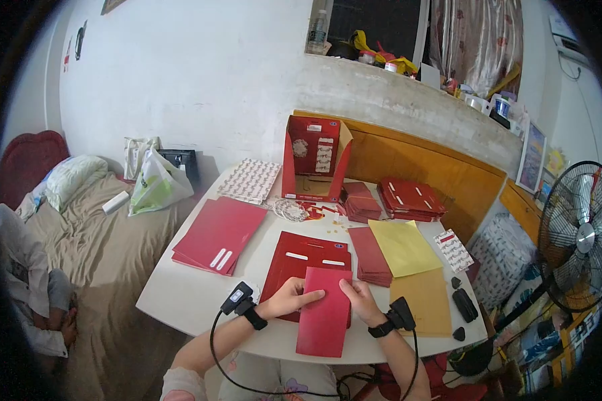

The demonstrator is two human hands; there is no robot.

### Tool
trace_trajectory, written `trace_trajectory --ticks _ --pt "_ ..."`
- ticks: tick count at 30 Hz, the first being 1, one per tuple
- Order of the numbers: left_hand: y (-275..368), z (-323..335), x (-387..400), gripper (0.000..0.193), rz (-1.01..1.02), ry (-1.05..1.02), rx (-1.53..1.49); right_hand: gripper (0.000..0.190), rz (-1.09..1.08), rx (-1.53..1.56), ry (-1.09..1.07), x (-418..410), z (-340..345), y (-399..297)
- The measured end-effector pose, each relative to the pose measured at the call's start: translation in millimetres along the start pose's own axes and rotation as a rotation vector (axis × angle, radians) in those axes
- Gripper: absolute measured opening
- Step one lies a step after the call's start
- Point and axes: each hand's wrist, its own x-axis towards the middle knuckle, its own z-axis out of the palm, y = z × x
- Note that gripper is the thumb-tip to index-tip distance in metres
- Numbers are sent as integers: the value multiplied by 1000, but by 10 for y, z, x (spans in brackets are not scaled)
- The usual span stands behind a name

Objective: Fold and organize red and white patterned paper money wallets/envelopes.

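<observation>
A narrow red paper folder (324,321) is held upright between both hands near the table's front edge. My left hand (297,296) grips its upper left edge, thumb across the front. Its upper right edge is pinched by my right hand (359,295). Behind it lies a larger dark red cardboard piece (308,245) with two white slots, partly hidden by the folder and hands. To its right sit a stack of narrow dull-red cards (368,255), a yellow sheet (406,248) and tan sheets (424,306). Large red sheets (220,230) are stacked at the left.
An open red cardboard box (313,160) stands at the back of the white table (170,301), beside patterned sheets (251,180), white paper doilies (288,209) and a dark red stack (411,198). A black case (464,305) lies right. A fan (579,235) stands beyond; a person (35,285) sits left.
</observation>
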Motion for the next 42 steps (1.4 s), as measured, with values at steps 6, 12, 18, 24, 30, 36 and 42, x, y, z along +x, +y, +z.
trace_trajectory --ticks 6,12,18,24,30,36,42 --pt "-148 -57 38 31 -27 7 15 34 24 58 -4 -11 30 3" --pt "77 64 -38 36 -35 124 -21 35 28 104 5 -20 96 -86" --pt "-55 -37 21 38 29 235 14 30 48 -97 -181 -21 -33 58" --pt "26 -62 -8 35 -103 -2 204 36 -96 -57 122 14 44 31" --pt "-1 -123 -8 40 -113 87 198 35 -30 -20 16 15 67 21" --pt "-137 -66 66 42 44 166 100 35 -36 -25 46 39 -17 193" --pt "34 -57 -6 37 -117 18 296 31 35 53 112 9 6 -13"
